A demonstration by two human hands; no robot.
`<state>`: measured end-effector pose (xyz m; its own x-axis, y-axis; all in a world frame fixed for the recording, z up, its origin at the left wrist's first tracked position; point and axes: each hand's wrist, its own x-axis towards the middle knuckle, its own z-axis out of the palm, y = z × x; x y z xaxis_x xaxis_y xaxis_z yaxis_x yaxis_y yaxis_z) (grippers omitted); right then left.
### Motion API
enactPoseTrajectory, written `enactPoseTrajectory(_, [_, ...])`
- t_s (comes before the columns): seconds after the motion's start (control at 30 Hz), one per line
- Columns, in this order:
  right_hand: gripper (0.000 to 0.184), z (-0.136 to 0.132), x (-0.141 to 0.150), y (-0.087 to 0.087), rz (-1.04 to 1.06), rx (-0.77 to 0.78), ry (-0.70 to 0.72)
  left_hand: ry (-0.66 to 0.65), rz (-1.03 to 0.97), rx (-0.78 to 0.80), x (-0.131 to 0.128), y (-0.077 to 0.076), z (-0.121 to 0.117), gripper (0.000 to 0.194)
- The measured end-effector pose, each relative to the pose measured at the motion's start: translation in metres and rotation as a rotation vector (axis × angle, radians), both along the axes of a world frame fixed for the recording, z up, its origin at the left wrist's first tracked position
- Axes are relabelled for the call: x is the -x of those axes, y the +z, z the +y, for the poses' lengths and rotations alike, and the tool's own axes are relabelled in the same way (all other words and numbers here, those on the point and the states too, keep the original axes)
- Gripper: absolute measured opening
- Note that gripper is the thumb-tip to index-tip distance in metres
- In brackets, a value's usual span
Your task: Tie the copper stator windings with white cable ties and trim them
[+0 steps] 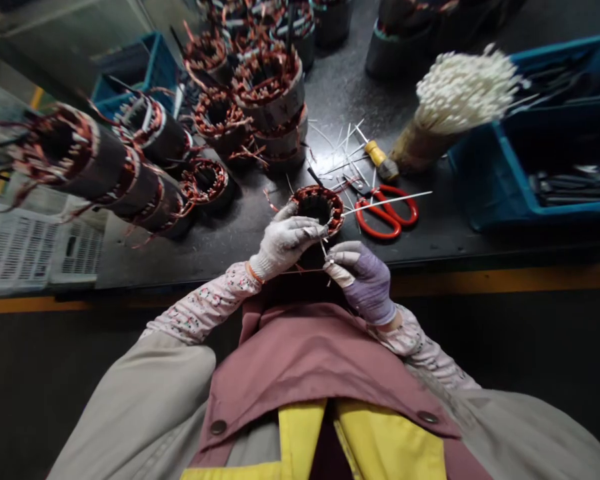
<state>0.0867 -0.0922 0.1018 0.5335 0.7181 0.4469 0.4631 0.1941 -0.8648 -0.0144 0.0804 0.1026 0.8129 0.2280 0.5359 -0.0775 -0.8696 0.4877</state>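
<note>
Our left hand [283, 243], in a white glove, clamps the rim of a copper-wound motor stator [316, 208], which sits just ahead of the hands. Our right hand [363, 283], in a purple glove, stays close beside the left and pinches a thin white strand [324, 249] at the stator's near edge. Just right of the hands, red scissors [386, 212] lie on the dark surface [145, 267]; farther ahead stand stacked stators [270, 87].
</note>
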Motion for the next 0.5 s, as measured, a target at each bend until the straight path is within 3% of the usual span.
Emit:
enactPoseTrajectory(0.13, [0.005,0.005,0.001,0.014,0.007,0.130,-0.036,-0.037,-0.028,-0.030,-0.001,-0.005,0.003,0.017])
enactPoseTrajectory(0.33, [0.015,0.029,-0.007,-0.012,0.038,0.271,-0.091,-0.044,-0.042,-0.046,0.000,-0.005,0.002,0.023])
enactPoseTrajectory(0.4, [0.020,0.029,-0.010,-0.015,-0.097,0.290,-0.101,-0.051,-0.018,-0.043,0.000,-0.005,0.003,0.024])
enactPoseTrajectory(0.5, [0.029,0.025,-0.016,-0.008,-0.484,0.344,-0.140,-0.073,0.024,-0.038,0.001,-0.005,0.006,0.024])
